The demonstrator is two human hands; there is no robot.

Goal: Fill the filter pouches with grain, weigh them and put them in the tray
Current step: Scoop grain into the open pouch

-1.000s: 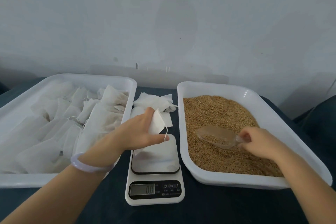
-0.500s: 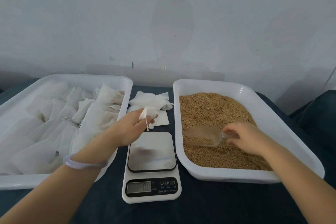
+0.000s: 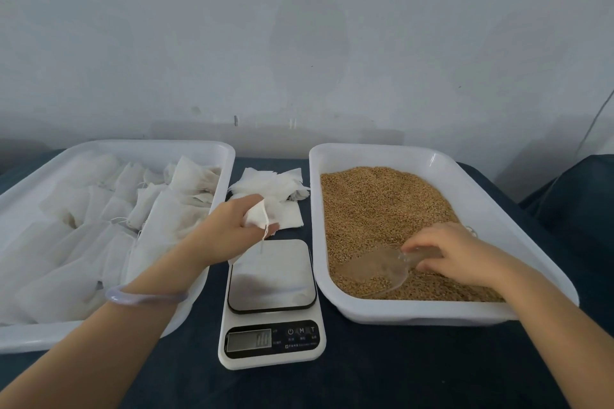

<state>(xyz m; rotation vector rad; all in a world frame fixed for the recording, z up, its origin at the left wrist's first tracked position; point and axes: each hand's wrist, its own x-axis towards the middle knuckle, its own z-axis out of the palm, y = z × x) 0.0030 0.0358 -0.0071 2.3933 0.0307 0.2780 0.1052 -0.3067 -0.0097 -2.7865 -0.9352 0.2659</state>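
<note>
Head view. Your left grip (image 3: 229, 229) pinches one crumpled filter pouch (image 3: 256, 216). Its string hangs down toward the far edge of the scale (image 3: 270, 304). The pouch is held just in front of the loose stack of empty pouches (image 3: 272, 184), which lies on the desk (image 3: 365, 378) between the trays.

Your right grip (image 3: 455, 254) is curled round the handle of the clear scoop (image 3: 375, 271). The scoop's bowl rests on the grain (image 3: 382, 206) at the near end of the right tray (image 3: 375, 150).

The left tray (image 3: 149, 144) holds many white pouches (image 3: 99, 212). The scale stands between both trays, and its display digits are unreadable. A pale bracelet (image 3: 146, 297) sits on your left wrist.
</note>
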